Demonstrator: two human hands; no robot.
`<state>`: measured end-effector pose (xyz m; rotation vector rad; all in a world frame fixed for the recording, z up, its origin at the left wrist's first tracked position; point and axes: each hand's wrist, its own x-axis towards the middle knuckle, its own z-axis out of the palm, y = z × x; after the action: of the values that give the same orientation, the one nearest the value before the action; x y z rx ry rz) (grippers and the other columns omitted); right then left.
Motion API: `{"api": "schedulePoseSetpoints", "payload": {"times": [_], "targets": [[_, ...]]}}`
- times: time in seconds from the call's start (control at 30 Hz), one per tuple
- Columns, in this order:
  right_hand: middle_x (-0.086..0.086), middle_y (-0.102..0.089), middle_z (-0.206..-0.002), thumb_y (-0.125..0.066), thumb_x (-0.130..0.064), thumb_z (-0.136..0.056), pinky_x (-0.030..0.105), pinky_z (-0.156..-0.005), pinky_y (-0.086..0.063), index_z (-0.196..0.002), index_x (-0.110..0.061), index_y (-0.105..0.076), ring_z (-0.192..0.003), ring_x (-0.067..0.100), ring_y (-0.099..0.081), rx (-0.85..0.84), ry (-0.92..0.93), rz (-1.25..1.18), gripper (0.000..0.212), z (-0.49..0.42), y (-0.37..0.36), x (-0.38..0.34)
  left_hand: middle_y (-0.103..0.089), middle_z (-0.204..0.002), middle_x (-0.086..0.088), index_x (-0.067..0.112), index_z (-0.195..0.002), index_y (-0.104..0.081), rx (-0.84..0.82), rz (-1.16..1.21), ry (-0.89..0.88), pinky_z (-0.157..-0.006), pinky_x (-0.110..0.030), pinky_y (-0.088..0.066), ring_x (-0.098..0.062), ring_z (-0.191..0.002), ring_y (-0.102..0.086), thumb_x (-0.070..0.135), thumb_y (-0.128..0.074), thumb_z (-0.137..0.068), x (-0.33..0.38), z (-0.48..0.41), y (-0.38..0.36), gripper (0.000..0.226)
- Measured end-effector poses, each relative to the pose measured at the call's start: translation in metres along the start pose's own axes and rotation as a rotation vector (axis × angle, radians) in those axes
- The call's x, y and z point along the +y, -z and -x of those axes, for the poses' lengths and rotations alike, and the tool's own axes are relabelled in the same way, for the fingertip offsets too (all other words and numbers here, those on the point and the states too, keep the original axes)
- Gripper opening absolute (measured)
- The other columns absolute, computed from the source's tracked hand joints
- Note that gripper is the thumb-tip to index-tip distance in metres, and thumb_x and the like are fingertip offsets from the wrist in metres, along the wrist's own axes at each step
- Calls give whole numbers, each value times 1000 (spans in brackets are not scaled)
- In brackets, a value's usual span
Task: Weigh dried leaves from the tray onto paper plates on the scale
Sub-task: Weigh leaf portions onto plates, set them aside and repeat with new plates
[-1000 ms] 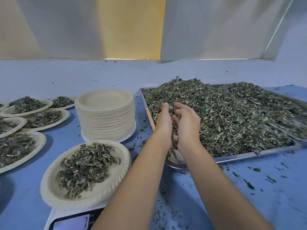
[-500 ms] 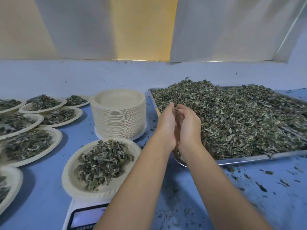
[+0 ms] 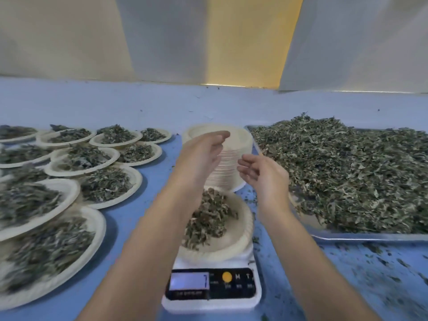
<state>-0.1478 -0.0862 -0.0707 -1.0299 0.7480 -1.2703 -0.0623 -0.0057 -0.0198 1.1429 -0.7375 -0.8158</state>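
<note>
Dried leaves (image 3: 347,177) in the tray (image 3: 370,237) and on the scale's paper plate (image 3: 234,237) look featherlight, crumbly (scoop underneath with cupped palms, don't pinch); left hand (image 3: 199,156) and right hand (image 3: 264,174) open, empty.

A blue table (image 3: 159,144) carries a white digital scale (image 3: 212,286) near the front edge, a stack of empty paper plates (image 3: 234,163) behind it, and a metal tray (image 3: 370,236) heaped with dried leaves (image 3: 347,172) to the right. Many leaf-filled plates (image 3: 69,198) crowd the left side, several overlapping. Loose leaf crumbs (image 3: 379,262) litter the surface in front of the tray.
</note>
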Motion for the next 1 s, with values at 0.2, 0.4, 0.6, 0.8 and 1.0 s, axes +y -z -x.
{"api": "schedulePoseSetpoints", "payload": {"times": [0.2, 0.4, 0.6, 0.8, 1.0], "targets": [[7, -71, -82, -41, 5, -92, 17, -67, -57, -79, -8, -69, -74, 15, -68, -15, -13, 144, 33, 3, 5, 11, -63, -120, -1, 19, -93, -66, 192, -174, -2, -98, -26, -42, -10, -116, -56, 12, -40, -97, -10, -1, 64, 27], [8, -72, -87, -41, 6, -91, 20, -75, -57, -81, -6, -70, -83, 14, -71, -49, -90, 158, 32, 5, 9, 20, -62, -123, -5, 12, -108, -64, 238, -254, 109, -91, -26, -40, -15, -117, -55, 12, -41, -96, -38, -9, 84, 26], [12, -73, -92, -41, 9, -87, 23, -79, -57, -87, 0, -70, -88, 19, -71, -74, -114, 107, 31, 8, 7, 24, -67, -111, -6, 7, -106, -66, 256, -150, 140, -87, -23, -44, -12, -103, -62, 7, -42, -93, -54, -14, 87, 28], [14, -73, -92, -43, 9, -85, 23, -77, -57, -91, 2, -69, -86, 19, -72, -77, -184, -1, 27, 8, 6, 21, -70, -100, -5, 7, -97, -67, 244, -62, 149, -77, -20, -49, -10, -95, -66, -4, -43, -90, -53, -16, 90, 27], [14, -74, -88, -43, 10, -84, 23, -77, -58, -86, 2, -69, -86, 20, -72, -98, -152, -20, 27, 9, -9, 11, -71, -95, -9, 6, -94, -65, 228, 90, 212, -79, -30, -53, -17, -95, -66, -25, -47, -78, -38, -18, 101, 39]]}}
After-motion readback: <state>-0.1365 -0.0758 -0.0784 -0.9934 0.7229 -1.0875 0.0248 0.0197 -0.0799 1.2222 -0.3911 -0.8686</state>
